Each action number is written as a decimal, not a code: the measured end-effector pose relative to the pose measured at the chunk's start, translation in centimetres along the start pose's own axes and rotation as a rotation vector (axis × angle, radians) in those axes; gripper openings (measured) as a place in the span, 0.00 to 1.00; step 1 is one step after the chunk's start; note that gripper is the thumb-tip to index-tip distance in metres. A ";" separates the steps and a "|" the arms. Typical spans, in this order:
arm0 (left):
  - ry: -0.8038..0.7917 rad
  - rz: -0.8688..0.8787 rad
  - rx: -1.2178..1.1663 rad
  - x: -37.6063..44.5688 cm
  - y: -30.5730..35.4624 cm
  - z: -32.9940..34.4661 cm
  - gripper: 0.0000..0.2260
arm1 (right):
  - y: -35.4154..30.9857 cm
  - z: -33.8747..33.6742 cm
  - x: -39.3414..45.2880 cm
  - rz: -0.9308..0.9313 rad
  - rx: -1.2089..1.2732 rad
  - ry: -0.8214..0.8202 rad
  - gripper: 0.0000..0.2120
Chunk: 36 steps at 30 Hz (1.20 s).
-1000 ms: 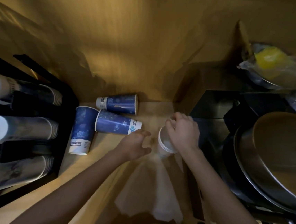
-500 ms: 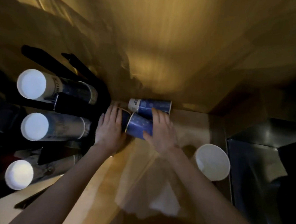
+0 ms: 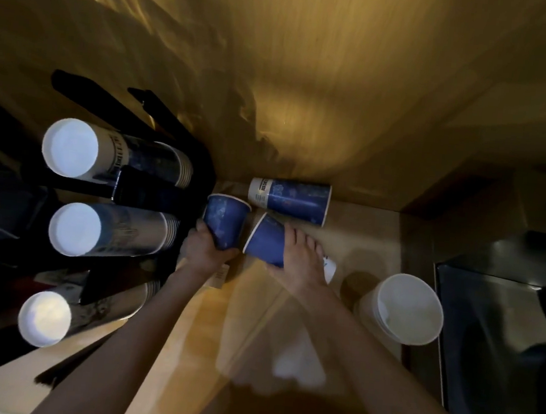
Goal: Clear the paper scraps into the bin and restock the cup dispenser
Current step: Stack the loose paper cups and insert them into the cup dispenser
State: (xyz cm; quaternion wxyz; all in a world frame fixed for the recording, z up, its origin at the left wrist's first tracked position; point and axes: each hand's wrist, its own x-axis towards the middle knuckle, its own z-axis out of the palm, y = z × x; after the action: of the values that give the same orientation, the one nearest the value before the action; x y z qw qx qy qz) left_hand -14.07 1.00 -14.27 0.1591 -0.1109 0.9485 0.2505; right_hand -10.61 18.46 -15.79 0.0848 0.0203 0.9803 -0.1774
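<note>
Wooden counter (image 3: 361, 248) | left hand (image 3: 205, 250) now lifts blue cup (image 3: 225, 224) | right hand (image 3: 299, 262) grips second cup (image 3: 266, 241), raised

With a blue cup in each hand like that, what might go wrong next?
Two risks. The third blue cup lies on its side against the wall, just beyond the right hand; a nudge might set it rolling. The open white cup stands close beside the right forearm, so drawing that arm back carelessly may tip it. The left hand looks less exposed.

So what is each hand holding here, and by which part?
Left hand grips a blue cup around its base; right hand grips another blue cup around its side.
</note>
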 end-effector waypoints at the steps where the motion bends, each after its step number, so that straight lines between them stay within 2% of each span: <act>1: 0.017 0.024 -0.045 -0.2 0.0 -0.2 0.39 | 0.2 0.0 -0.2 0.019 0.022 0.007 0.38; 3: 0.057 0.093 -0.149 -0.9 0.1 -0.5 0.36 | 0.5 -0.2 -0.6 0.075 0.097 0.013 0.38; 6: 0.130 0.169 -0.296 -2.6 0.2 -0.5 0.39 | 0.9 -1.1 -1.1 0.152 0.257 0.025 0.38; 10: 0.204 0.277 -0.438 -5.5 0.0 0.7 0.40 | 1.2 -2.1 -1.8 0.193 0.343 0.052 0.39; 14: 0.201 0.262 -0.524 -8.1 -0.3 3.1 0.42 | 1.3 -2.5 -2.4 0.299 0.585 0.102 0.37; 18: 0.192 0.252 -0.576 -9.7 -0.5 5.2 0.40 | 1.4 -2.6 -2.7 0.355 0.752 0.127 0.31; 21: 0.180 0.270 -0.578 -9.6 -0.7 5.4 0.38 | 1.5 -3.2 -2.9 0.385 0.868 0.127 0.32; 26: 0.152 0.279 -0.540 -9.4 -0.8 5.1 0.39 | 0.7 -7.5 -2.6 0.218 0.853 0.239 0.34; 29: 0.125 0.275 -0.545 -9.5 -0.8 5.0 0.40 | -1.1 -11.5 -2.7 0.071 0.960 0.306 0.29; 32: 0.106 0.285 -0.532 -9.4 -0.8 4.9 0.41 | -3.4 -14.2 -3.5 -0.029 1.120 0.280 0.25; 36: 0.094 0.319 -0.526 -9.5 -0.7 4.7 0.43 | -5.3 -13.4 -5.1 -0.107 1.296 0.206 0.21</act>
State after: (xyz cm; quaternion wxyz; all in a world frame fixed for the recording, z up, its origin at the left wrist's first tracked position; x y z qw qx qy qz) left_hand -3.91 3.99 -15.06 0.0395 -0.0095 0.8628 0.5039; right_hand -8.11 18.18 -0.70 -0.0480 0.0356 0.6776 -0.7330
